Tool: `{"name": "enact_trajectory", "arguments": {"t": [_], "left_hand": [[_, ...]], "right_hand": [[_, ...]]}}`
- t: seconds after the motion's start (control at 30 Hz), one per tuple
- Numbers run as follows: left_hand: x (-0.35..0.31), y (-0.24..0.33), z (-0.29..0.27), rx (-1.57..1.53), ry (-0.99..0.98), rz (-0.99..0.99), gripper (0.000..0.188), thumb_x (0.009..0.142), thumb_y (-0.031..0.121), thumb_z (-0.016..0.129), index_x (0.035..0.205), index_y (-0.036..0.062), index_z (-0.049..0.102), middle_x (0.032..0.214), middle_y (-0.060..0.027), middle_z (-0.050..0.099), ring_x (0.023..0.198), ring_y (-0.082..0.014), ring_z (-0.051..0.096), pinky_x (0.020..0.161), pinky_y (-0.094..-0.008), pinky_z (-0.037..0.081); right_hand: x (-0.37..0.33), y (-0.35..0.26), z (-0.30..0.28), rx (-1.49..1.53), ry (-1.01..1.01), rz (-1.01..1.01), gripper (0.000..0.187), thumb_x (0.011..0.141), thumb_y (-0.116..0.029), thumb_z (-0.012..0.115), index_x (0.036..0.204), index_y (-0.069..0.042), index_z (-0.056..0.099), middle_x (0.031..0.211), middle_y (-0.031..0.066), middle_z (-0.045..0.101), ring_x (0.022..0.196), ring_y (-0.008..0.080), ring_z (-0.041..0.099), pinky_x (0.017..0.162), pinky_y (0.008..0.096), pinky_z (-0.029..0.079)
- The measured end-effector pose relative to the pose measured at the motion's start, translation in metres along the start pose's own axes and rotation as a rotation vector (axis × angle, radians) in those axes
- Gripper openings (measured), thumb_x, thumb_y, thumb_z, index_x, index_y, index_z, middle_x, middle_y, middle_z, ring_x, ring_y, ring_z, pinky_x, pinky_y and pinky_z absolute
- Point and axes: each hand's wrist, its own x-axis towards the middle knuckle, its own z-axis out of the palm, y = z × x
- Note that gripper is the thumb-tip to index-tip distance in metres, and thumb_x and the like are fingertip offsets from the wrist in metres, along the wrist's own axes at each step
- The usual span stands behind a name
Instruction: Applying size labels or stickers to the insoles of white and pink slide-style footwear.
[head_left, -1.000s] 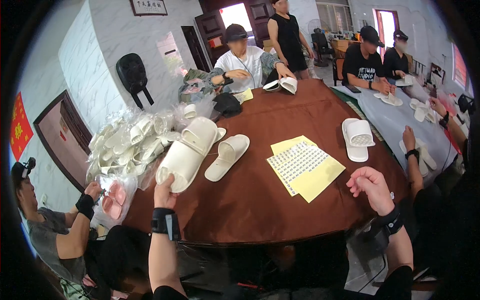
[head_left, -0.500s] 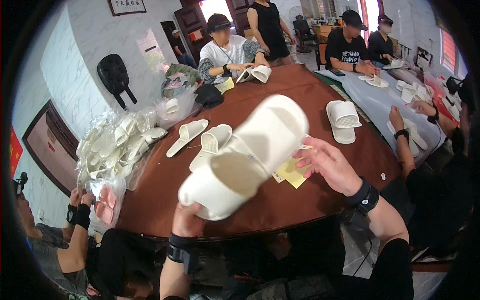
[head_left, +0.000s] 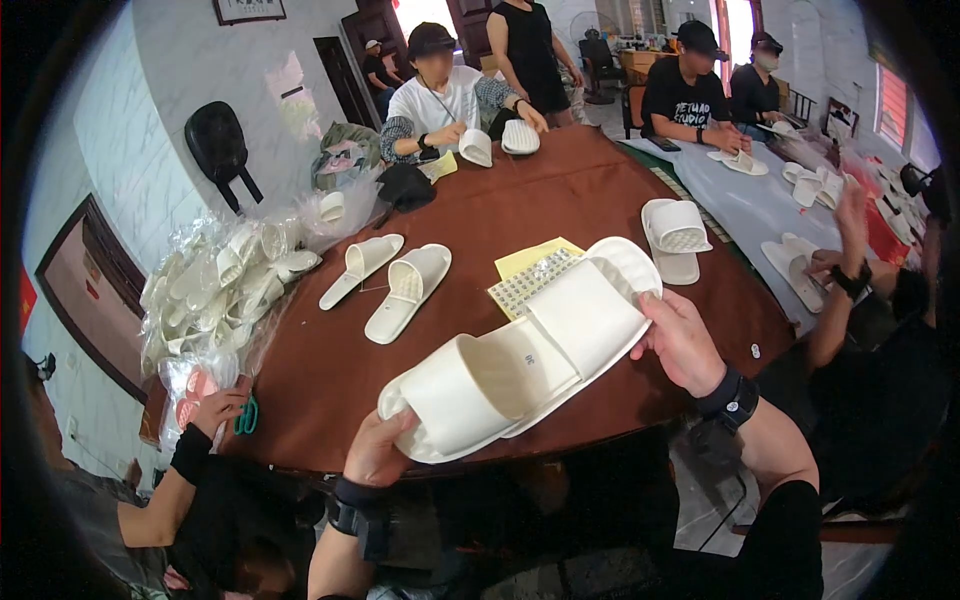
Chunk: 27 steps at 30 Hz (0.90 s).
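Note:
A pair of white slippers is stretched between my hands above the near part of the table, the two laid overlapping with their open toes at opposite ends. My left hand (head_left: pixel 377 447) is closed around the toe end of the left slipper (head_left: pixel 452 398), thumb on top. At the far end, my right hand (head_left: pixel 685 343) grips the toe of the right slipper (head_left: pixel 590 308). A small dark mark shows on the insole between the straps. Just behind the pair lie yellow sticker sheets (head_left: pixel 515 264) with rows of small labels, partly covered by the right slipper.
On the brown-covered table (head_left: pixel 330 420) stand two white slippers (head_left: pixel 408 293) at left and another stacked pair (head_left: pixel 675 240) at right. Bagged slippers (head_left: pixel 225 285) pile up at the left edge. A co-worker's hand (head_left: pixel 222 408) is beside green scissors (head_left: pixel 247 415); others work around the tables.
My right hand has closed on the second slipper's toe, and the pair has tilted lower and flatter. Green scissors now show near the left co-worker's hand. The co-worker opposite has separated two slippers.

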Motion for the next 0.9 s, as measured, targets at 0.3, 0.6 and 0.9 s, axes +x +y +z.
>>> {"name": "enact_trajectory", "arguments": {"t": [0.3, 0.6, 0.9], "left_hand": [[-0.013, 0.051, -0.021, -0.085, 0.086, 0.125, 0.055, 0.088, 0.015, 0.064, 0.137, -0.0017, 0.045, 0.132, -0.0146, 0.058, 0.119, -0.0275, 0.058, 0.102, -0.0412, 0.046], [0.027, 0.112, -0.028, 0.283, 0.111, 0.285, 0.039, 0.1, 0.025, 0.051, 0.131, 0.0, 0.05, 0.12, -0.0121, 0.064, 0.105, -0.0222, 0.065, 0.092, -0.037, 0.052], [0.11, 0.111, -0.021, 0.367, 0.011, 0.142, 0.027, 0.1, 0.018, 0.054, 0.117, -0.0021, 0.059, 0.106, -0.0104, 0.068, 0.093, -0.0168, 0.066, 0.082, -0.0304, 0.054]], "right_hand": [[0.0, -0.014, -0.008, 0.013, 0.042, -0.071, 0.029, 0.1, -0.026, 0.049, 0.108, -0.001, 0.059, 0.088, 0.0047, 0.064, 0.069, 0.0107, 0.06, 0.053, 0.0238, 0.049], [0.046, -0.052, -0.023, -0.172, 0.168, -0.271, 0.029, 0.097, -0.027, 0.053, 0.094, -0.001, 0.064, 0.078, 0.0019, 0.063, 0.061, 0.0071, 0.056, 0.053, 0.0216, 0.043], [0.097, -0.025, 0.043, -0.328, -0.079, -0.104, 0.03, 0.096, -0.025, 0.054, 0.099, 0.001, 0.067, 0.079, -0.0026, 0.061, 0.066, 0.0046, 0.052, 0.055, 0.022, 0.039]]}}
